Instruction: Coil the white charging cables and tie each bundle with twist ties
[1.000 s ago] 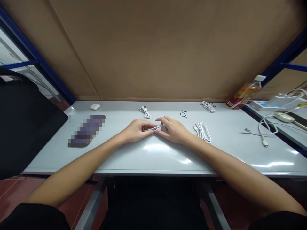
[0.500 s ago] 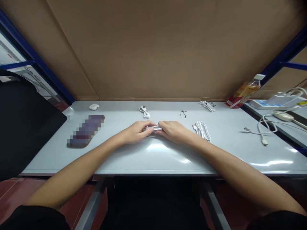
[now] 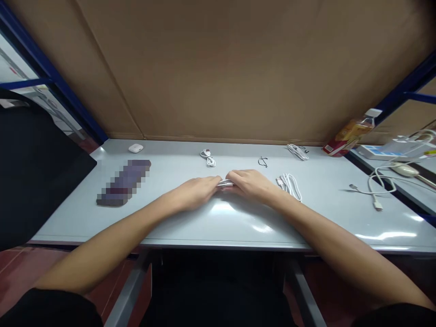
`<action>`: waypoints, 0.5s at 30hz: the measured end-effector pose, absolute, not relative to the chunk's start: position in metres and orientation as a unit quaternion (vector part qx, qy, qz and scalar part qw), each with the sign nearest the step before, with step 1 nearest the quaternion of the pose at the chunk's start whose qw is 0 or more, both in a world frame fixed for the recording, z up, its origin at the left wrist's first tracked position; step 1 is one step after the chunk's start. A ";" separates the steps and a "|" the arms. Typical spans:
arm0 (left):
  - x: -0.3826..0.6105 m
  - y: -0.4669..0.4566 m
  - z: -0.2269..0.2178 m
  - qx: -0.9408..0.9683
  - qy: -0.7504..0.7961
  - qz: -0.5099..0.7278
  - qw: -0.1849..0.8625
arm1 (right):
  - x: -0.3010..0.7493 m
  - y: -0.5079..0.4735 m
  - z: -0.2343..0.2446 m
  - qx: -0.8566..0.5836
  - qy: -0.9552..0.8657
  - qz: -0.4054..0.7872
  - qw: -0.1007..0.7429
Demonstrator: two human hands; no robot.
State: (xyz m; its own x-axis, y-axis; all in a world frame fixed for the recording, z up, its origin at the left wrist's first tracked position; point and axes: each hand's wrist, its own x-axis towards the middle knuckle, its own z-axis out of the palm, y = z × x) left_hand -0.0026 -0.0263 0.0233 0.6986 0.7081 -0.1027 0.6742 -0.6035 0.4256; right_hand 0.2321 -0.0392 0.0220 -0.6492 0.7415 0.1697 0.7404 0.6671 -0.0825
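My left hand [image 3: 195,193] and my right hand [image 3: 250,185] meet at the middle of the grey table [image 3: 85,222]. Between their fingers they pinch a small white coiled cable [image 3: 225,183], mostly hidden. Just right of my right hand lies a loose white cable bundle [image 3: 289,186], not touching it. Farther back lie a small white cable coil [image 3: 208,159], another white coil [image 3: 297,152] and a thin black wire [image 3: 262,161].
A white earbud case [image 3: 136,148] and a pixelated flat object [image 3: 124,183] sit at left. A drink bottle [image 3: 350,137] lies at the back right. A white cable [image 3: 374,190] trails near the right edge, beside a lower side table holding a mouse [image 3: 404,170].
My hands have closed in around the white cable, which looks more tightly bundled and has shifted slightly right. The view has tilted slightly.
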 end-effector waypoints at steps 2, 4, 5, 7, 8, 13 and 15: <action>-0.004 -0.027 0.024 0.891 0.386 0.049 0.235 | 0.240 -0.036 0.030 -0.431 -0.891 0.051 0.132; -0.004 -0.028 0.026 0.888 0.387 0.055 0.244 | 0.256 -0.028 0.038 -0.481 -0.859 0.077 0.158; -0.004 -0.029 0.027 0.886 0.389 0.059 0.245 | 0.266 -0.023 0.041 -0.510 -0.841 0.076 0.163; -0.003 -0.030 0.030 0.885 0.391 0.069 0.244 | 0.291 -0.011 0.044 -0.577 -0.798 0.037 0.169; -0.003 -0.030 0.031 0.885 0.390 0.075 0.243 | 0.303 -0.005 0.044 -0.608 -0.779 0.023 0.154; -0.001 -0.027 0.028 0.893 0.381 0.083 0.225 | 0.340 0.010 0.036 -0.678 -0.726 0.068 0.094; -0.002 -0.024 0.024 0.894 0.384 0.082 0.217 | 0.341 0.012 0.033 -0.678 -0.725 0.075 0.096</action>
